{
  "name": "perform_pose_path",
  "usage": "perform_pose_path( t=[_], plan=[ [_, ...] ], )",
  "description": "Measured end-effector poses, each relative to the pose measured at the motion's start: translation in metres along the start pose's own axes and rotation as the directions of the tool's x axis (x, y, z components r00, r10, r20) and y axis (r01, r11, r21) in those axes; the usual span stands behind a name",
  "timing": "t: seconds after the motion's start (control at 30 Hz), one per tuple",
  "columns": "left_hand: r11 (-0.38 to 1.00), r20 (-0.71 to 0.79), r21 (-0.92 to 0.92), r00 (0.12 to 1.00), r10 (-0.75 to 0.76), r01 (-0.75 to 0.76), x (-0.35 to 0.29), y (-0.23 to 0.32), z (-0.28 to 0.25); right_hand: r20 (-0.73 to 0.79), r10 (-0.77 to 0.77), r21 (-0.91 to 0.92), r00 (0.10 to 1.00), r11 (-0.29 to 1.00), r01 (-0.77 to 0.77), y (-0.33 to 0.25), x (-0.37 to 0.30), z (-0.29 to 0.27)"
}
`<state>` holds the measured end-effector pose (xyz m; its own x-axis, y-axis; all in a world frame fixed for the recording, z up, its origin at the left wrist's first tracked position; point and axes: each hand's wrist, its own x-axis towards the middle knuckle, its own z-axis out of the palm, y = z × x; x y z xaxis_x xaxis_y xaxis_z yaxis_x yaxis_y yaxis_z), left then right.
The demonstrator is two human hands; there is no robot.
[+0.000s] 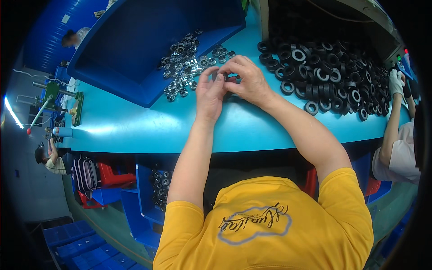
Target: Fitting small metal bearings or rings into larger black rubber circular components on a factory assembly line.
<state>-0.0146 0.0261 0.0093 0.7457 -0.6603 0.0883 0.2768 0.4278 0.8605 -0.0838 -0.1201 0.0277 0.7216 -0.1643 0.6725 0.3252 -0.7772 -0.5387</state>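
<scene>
In the head view, a small dark part (226, 77), perhaps a ring though largely hidden by fingers, is pinched between the curled fingertips of the left hand (209, 95) and right hand (248, 80) above the turquoise table (180, 130). Shiny silvery pieces (182, 63) are heaped to the left, black rings (330, 76) to the right.

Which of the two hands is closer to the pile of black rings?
Right. The right hand is to the left of the pile of black rings, apart from it; the left hand is farther left, beyond the right hand from the pile.
</scene>
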Motion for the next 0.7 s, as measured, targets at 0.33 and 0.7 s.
perform_pose_path(
  t=[0.33,0.7],
  plan=[
    [0.992,-0.002,-0.129,1.000,-0.009,0.009,0.0015,0.0014,-0.0067,-0.015,0.175,0.231,0.984,0.958,-0.167,-0.0002,0.0023,-0.0031],
    [0.993,-0.010,0.115,1.000,-0.002,0.003,0.0023,-0.0012,-0.0019,0.006,0.227,0.191,0.974,0.956,-0.224,-0.0016,-0.0004,-0.0012]
  ],
)
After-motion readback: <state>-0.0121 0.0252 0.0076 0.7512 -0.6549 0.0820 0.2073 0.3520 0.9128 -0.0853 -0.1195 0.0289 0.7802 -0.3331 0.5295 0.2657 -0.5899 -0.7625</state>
